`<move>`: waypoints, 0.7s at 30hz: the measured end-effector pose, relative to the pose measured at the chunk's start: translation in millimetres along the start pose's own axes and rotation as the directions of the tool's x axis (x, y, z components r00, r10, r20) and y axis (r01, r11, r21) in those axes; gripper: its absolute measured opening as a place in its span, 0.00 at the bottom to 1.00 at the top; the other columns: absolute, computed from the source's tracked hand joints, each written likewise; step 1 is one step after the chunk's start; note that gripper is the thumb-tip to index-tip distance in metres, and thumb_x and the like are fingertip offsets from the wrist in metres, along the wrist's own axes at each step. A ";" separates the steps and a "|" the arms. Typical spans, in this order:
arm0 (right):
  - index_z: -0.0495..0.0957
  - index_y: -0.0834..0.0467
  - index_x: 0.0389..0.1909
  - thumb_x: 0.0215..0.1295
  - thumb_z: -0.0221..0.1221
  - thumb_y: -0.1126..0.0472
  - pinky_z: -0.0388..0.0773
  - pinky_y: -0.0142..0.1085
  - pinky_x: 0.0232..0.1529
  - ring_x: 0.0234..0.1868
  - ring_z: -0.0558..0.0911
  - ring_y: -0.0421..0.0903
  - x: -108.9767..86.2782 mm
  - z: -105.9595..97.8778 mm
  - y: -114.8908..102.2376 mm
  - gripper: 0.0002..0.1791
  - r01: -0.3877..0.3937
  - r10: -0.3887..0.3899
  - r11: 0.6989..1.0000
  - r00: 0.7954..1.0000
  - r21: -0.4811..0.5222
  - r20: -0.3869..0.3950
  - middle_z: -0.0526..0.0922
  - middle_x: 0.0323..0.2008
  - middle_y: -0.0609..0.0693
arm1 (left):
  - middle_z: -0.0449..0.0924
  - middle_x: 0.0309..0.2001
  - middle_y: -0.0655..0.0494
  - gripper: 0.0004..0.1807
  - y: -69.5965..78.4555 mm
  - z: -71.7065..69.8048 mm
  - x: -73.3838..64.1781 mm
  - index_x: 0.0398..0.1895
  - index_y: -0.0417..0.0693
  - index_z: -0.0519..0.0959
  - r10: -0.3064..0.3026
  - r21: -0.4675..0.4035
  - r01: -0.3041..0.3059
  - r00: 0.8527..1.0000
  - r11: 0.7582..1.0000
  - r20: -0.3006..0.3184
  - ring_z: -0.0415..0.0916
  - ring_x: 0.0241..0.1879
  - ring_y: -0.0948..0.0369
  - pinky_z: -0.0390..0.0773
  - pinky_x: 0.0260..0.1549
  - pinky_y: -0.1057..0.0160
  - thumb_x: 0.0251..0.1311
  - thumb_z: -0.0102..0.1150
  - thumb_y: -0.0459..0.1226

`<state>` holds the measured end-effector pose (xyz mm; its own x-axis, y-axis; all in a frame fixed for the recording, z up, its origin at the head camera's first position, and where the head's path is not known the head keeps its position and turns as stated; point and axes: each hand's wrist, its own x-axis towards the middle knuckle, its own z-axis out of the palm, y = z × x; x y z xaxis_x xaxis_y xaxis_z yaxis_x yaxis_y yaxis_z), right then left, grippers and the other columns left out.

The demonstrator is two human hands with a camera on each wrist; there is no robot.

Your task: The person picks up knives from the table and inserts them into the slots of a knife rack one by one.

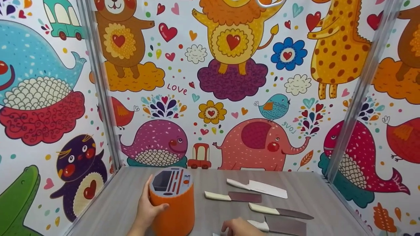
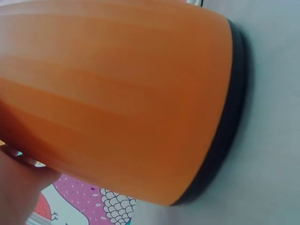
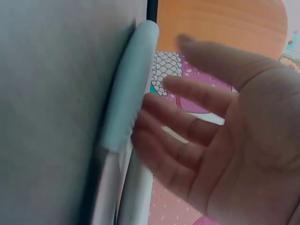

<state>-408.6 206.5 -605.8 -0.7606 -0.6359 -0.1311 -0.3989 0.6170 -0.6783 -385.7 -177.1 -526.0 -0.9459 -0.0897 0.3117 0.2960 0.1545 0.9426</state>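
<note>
An orange knife block (image 1: 174, 209) with a grey slotted top stands upright on the grey table (image 1: 315, 196). My left hand (image 1: 148, 206) grips its left side, thumb across the front. The left wrist view is filled by the orange block (image 2: 122, 93) and its black base (image 2: 229, 117). Low in the head view my right hand (image 1: 239, 227) hovers by the pale handle (image 1: 261, 225) of the nearest brown-bladed cleaver (image 1: 285, 226). Seen from the right wrist, the right hand (image 3: 154, 126) has loosely spread fingers just beside that pale handle (image 3: 131, 89), holding nothing.
Three more knives lie on the table right of the block: a white cleaver (image 1: 262, 187), a brown-bladed knife (image 1: 244, 197) and a pointed knife (image 1: 288, 213). Cartoon-printed walls with metal posts (image 1: 98, 82) close in the table on three sides.
</note>
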 end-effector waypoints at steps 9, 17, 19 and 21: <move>0.89 0.52 0.40 0.68 0.69 0.51 0.77 0.23 0.28 0.26 0.79 0.26 21.7 21.7 25.8 0.09 0.173 -0.184 0.944 0.983 -0.282 -0.013 0.88 0.27 0.40 | 0.69 0.77 0.46 0.60 -4.3 -2.4 -1.7 0.86 0.51 0.50 0.046 -0.036 -0.046 0.999 0.998 -0.010 0.75 0.64 0.60 0.76 0.59 0.75 0.57 0.80 0.42; 0.89 0.52 0.34 0.65 0.71 0.52 0.75 0.24 0.28 0.23 0.75 0.27 4.3 16.2 2.1 0.07 0.086 -0.118 0.927 0.991 -0.365 -0.065 0.86 0.23 0.39 | 0.69 0.77 0.46 0.59 -4.0 -1.8 -1.1 0.86 0.53 0.50 0.043 -0.036 -0.044 0.999 0.998 -0.011 0.75 0.60 0.73 0.74 0.58 0.78 0.58 0.80 0.44; 0.88 0.55 0.32 0.62 0.72 0.57 0.74 0.27 0.26 0.22 0.72 0.30 -6.7 10.3 -15.3 0.05 0.040 -0.075 0.926 0.994 -0.376 -0.078 0.84 0.21 0.43 | 0.69 0.77 0.46 0.59 -3.3 -1.3 -0.4 0.86 0.54 0.50 0.040 -0.034 -0.040 0.999 0.999 -0.008 0.75 0.60 0.72 0.75 0.58 0.77 0.58 0.80 0.44; 0.88 0.58 0.31 0.60 0.72 0.60 0.73 0.29 0.25 0.21 0.70 0.32 -16.7 5.5 -33.6 0.05 0.001 -0.038 0.917 0.996 -0.399 -0.084 0.83 0.20 0.46 | 0.69 0.77 0.47 0.59 -2.9 -1.3 -0.5 0.86 0.54 0.51 0.036 -0.033 -0.037 0.999 0.999 -0.012 0.75 0.61 0.68 0.75 0.58 0.77 0.58 0.80 0.43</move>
<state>-379.7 193.9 -584.8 -0.7853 -0.6176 -0.0437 -0.5712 0.7500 -0.3334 -385.9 -178.8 -528.6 -0.9328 -0.0960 0.3473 0.3348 0.1250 0.9340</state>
